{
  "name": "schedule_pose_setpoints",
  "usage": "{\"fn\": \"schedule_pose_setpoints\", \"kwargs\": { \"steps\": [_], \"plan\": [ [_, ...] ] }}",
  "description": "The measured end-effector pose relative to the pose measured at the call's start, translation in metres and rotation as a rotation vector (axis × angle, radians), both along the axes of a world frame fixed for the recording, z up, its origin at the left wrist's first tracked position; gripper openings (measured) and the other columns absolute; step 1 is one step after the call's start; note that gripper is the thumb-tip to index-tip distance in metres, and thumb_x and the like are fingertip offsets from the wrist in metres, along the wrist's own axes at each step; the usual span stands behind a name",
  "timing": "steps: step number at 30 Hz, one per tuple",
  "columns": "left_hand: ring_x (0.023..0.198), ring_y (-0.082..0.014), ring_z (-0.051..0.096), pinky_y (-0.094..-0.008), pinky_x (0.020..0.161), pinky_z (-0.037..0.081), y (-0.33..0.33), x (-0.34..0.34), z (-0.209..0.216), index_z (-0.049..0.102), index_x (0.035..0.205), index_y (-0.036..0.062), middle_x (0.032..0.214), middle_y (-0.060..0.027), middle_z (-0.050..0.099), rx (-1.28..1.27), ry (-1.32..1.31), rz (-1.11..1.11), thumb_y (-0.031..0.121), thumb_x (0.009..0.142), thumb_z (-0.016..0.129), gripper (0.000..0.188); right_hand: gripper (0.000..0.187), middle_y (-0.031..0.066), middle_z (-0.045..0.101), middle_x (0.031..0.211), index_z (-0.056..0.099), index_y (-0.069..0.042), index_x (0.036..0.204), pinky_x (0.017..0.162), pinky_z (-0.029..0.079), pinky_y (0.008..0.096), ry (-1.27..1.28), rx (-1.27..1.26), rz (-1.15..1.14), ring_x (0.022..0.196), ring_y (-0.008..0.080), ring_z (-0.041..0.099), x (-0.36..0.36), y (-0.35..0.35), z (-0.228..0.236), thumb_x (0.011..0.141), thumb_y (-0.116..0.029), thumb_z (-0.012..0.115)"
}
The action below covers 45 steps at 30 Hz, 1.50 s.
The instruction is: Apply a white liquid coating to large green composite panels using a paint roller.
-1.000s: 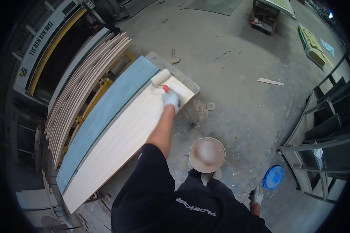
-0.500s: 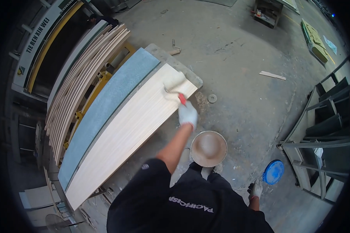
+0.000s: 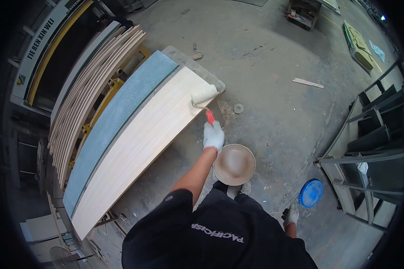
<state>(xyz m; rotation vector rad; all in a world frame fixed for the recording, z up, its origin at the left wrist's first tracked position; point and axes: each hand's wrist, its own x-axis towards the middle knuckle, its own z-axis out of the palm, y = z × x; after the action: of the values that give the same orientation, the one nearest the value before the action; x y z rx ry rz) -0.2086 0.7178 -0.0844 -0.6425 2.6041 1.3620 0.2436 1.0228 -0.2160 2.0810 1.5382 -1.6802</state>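
Near the right-hand end of a pale wooden panel (image 3: 139, 139), we see a paint roller (image 3: 204, 96), its off-white sleeve against the panel's surface. Our gloved left hand (image 3: 213, 135) grips its red handle, fingers curled closely round it. The panel lies on a grey tabletop (image 3: 189, 62), beside a long blue-grey sheet (image 3: 121, 116); beyond that, we have a stack of curved boards (image 3: 96, 89). Down at our right side hangs our gloved right hand (image 3: 292, 216), its fingers partly bent; we cannot tell whether it holds anything. Near it, a round blue lid (image 3: 310, 193) lies on the concrete floor (image 3: 274, 125). At our feet stands a round bucket (image 3: 234, 164) with pale brown contents. Past the tabletop's far end, we make out a second roller (image 3: 196, 56) on the floor.
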Motion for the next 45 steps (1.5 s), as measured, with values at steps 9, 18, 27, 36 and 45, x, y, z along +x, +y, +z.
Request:
{"fn": "schedule_pose_setpoints", "kwargs": {
  "steps": [9,18,27,36,45],
  "plan": [
    [0.046,-0.0273,0.060,-0.0429,0.043,0.045,-0.001,-0.045,0.029,0.058,0.095,-0.0054,0.066,-0.0157,0.062,0.307,0.007,0.024,0.033,0.100,0.045,0.041,0.042,0.0094,0.065,0.081,0.061,-0.008,0.113,0.051,0.050,0.0387,-0.048,-0.070,0.038,0.063,0.0224,0.063,0.042,0.009,-0.054,0.101,-0.048,0.057],
    [0.050,-0.0143,0.057,-0.0303,0.042,0.043,-0.031,0.112,0.066,0.058,0.105,0.0033,0.071,-0.0055,0.061,0.553,-0.102,-0.160,0.027,0.096,0.069,0.028,0.040,0.0047,0.060,0.075,0.059,-0.011,0.118,0.048,0.045,0.0349,0.087,-0.138,0.097,0.058,0.0180,0.058,-0.011,0.022,-0.055,0.101,-0.047,0.059],
    [0.086,-0.0410,0.072,-0.0488,0.078,0.054,-0.132,-0.061,0.103,0.068,0.112,-0.0019,0.092,-0.0280,0.071,-0.378,-0.001,-0.546,0.040,0.097,0.051,0.048,0.036,0.0033,0.059,0.075,0.060,-0.013,0.115,0.045,0.043,0.0327,0.213,-0.062,0.073,0.056,0.0161,0.056,-0.037,-0.011,-0.058,0.101,-0.046,0.059],
    [0.093,-0.0457,0.069,-0.0557,0.081,0.053,-0.316,0.040,0.123,0.047,0.139,0.0099,0.104,-0.0275,0.070,-0.915,-0.160,-0.964,0.047,0.102,0.048,0.052,0.041,0.0025,0.056,0.072,0.056,-0.016,0.107,0.046,0.041,0.0352,0.011,-0.306,0.217,0.057,0.0173,0.056,-0.038,-0.082,-0.141,0.098,-0.057,0.057],
    [0.091,-0.0468,0.070,-0.0564,0.079,0.053,-0.361,0.087,0.143,0.031,0.155,0.0045,0.104,-0.0304,0.070,-0.957,-0.417,-0.811,0.047,0.102,0.048,0.070,0.040,0.0050,0.060,0.078,0.061,-0.010,0.113,0.054,0.046,0.0332,0.235,-0.132,0.224,0.065,0.0168,0.059,-0.162,-0.121,-0.080,0.101,-0.048,0.057]
  ]
}}
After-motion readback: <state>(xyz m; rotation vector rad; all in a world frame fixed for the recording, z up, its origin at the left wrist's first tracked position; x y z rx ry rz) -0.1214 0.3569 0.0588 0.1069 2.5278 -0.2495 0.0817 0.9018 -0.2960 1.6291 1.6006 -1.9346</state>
